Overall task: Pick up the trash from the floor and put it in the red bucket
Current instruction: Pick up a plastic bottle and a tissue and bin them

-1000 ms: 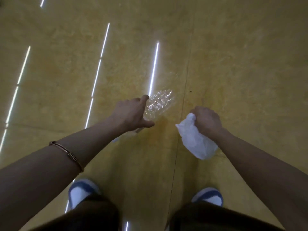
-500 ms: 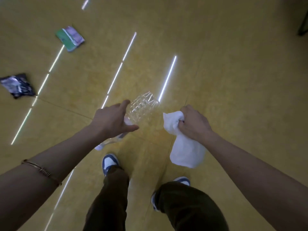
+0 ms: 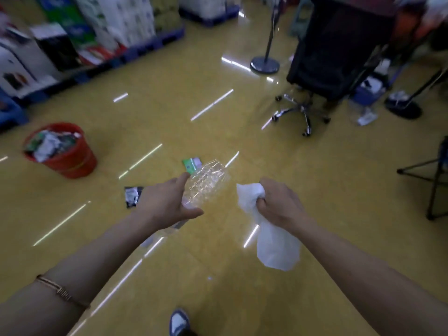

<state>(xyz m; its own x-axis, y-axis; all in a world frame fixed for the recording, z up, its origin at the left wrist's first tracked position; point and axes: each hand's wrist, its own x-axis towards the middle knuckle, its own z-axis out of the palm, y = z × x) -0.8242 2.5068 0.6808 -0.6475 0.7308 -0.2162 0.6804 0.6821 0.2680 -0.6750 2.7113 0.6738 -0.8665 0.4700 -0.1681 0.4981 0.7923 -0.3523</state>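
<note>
- Most of the head view was taken up by a glossy yellow floor (image 3: 315, 190) streaked with reflected strip lights.
- Stacked cartons (image 3: 116, 18) on blue pallets lined the far left edge of the floor; the picture was blurred there.
- One black office chair (image 3: 339, 44) with a chrome star base stood at the far right, beside a round-based pole stand (image 3: 264, 64).
- One red bucket (image 3: 65, 154) stood on the floor at left, well apart from both hands, already filled to the rim with wrappers and paper.
- The left hand (image 3: 162, 202) held a clear crushed plastic bottle (image 3: 206, 183) above the floor; its fingers (image 3: 180, 179) were wrapped around the bottle body, thumb underneath.
- The right hand (image 3: 278, 204) was closed into a fist on a white plastic bag (image 3: 274, 248), which hung down below it.
- One green packet (image 3: 190, 164) lay on the floor just beyond the bottle.
- One black wrapper (image 3: 132, 196) lay on the floor just left of the left hand.
- One thin bracelet (image 3: 60, 293) sat on the left forearm.
- One blue-and-white shoe (image 3: 179, 322) showed at the bottom edge.
</note>
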